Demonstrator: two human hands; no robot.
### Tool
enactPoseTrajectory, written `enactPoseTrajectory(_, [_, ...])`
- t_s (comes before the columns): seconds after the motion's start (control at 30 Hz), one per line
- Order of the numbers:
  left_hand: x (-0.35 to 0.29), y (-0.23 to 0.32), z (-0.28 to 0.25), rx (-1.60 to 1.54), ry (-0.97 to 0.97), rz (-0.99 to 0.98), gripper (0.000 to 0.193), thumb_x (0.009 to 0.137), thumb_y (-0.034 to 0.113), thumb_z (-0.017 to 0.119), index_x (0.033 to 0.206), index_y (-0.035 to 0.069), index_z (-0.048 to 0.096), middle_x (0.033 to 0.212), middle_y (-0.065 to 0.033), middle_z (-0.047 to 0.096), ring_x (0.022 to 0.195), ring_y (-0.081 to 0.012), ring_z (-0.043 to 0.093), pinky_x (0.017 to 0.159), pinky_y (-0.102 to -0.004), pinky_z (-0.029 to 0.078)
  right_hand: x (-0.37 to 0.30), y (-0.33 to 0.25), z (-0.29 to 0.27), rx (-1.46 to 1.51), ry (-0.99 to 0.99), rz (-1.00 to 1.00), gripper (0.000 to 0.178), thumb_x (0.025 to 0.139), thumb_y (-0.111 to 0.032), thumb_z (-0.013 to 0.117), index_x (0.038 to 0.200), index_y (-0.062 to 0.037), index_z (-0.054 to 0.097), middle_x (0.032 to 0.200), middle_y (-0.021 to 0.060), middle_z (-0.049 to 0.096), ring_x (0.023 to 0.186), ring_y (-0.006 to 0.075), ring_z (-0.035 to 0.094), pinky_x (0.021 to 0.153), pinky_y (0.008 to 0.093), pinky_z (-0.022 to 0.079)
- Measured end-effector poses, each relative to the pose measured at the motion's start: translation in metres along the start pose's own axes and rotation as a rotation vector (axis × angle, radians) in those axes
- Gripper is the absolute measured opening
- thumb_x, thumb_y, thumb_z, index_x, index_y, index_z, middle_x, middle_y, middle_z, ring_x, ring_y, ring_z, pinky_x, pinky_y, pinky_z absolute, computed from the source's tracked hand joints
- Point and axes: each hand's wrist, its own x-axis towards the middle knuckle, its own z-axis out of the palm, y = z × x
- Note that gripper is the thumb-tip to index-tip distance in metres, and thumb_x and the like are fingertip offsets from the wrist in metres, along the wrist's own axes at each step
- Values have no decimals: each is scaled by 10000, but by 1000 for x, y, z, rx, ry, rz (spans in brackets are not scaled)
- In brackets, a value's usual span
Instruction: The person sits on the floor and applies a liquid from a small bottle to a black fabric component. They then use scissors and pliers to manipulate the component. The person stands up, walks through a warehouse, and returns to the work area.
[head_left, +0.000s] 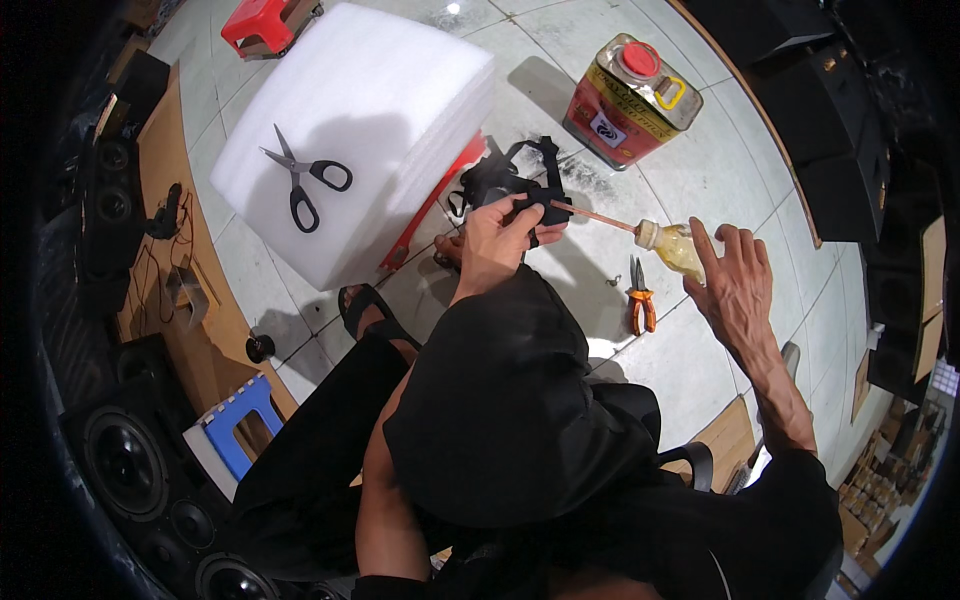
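My left hand (498, 238) pinches a small flat black piece (545, 207) above the tiled floor. Next to it is a tangle of black straps with buckles (490, 178); whether they are joined to the piece I cannot tell. In my right hand (738, 280) is a small clear squeeze bottle (677, 250) with yellowish contents, tilted on its side. A thin copper-coloured tube (600, 217) runs from its neck, its tip at the black piece's right edge. Orange-handled pliers (642, 305) lie on the floor below the bottle.
Black-handled scissors (305, 182) rest on a thick white foam block (400, 80) at left. A metal can (630, 115) with a red cap stands far right. A blue and white stool (240, 430), a red object (262, 28) and black speakers (125, 450) are around.
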Motion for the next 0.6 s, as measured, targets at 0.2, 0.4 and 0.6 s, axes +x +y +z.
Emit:
enactPoseTrajectory(0.2, [-7, 6, -2, -26, 20, -22, 227, 852, 25, 480, 993, -153, 479, 938, -210, 597, 791, -261, 633, 719, -311, 540, 2, -4, -4, 11, -14, -5, 678, 594, -163, 741, 1212, -102, 469, 932, 109, 486, 842, 206, 461, 722, 331, 384])
enactPoseTrajectory(0.4, [-6, 7, -2, -9, 16, -13, 232, 856, 30, 475, 1002, -150, 480, 945, -208, 596, 798, -255, 633, 722, -313, 540, 3, -3, -3, -3, -7, -1, 667, 606, -163, 737, 1215, -106, 469, 933, 105, 486, 842, 206, 460, 734, 330, 389])
enactPoseTrajectory(0.6, [-2, 3, -3, -44, 0, -52, 236, 859, 31, 471, 1011, -149, 482, 956, -204, 589, 820, -270, 629, 741, -332, 537, 2, -1, 6, 67, -27, 31, 651, 608, -178, 742, 1198, -99, 478, 957, 110, 495, 868, 216, 477, 759, 341, 404])
